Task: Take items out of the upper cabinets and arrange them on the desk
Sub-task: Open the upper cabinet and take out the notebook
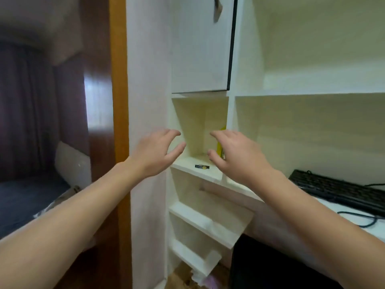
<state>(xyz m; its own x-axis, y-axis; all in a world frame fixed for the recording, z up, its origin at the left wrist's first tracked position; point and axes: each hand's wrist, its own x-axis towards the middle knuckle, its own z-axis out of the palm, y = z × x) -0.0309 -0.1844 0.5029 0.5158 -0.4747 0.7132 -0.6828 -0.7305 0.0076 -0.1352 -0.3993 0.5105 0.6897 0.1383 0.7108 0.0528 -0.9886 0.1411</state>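
While both arms reach forward, we see the left hand [154, 152] and the right hand [235, 156] raised side by side in front of an open cream-coloured cubby [193, 122], well apart from each other with the cubby's mouth between them. The left hand has its fingers spread and loosely curved, thumb set away from them, and it grips nothing. The right hand mirrors it, fingers curved and parted from the thumb, palm turned toward the left hand; we see nothing inside its grasp. Just behind the right hand's fingers a flat yellow item [220, 146] stands upright against the cubby's right wall, partly hidden by that hand, and we cannot tell whether the fingers touch it. Below and between the two hands, nearer the right thumb, a small dark cylinder with a yellow band [202, 166] lies on its side on the cubby floor, apart from both hands. Straight above the hands is a white cabinet door [200, 51], its handle [217, 11] near the top edge. To the right of the right hand, lower down past its forearm, a black computer keyboard [337, 190] rests on the white bench [331, 206]. Left of the left hand runs an orange-brown wooden door frame [118, 80], and farther left, below that forearm, lies a bed with a dark blue cover [25, 201]. Under the hands more cream shelves [204, 224] step downward.
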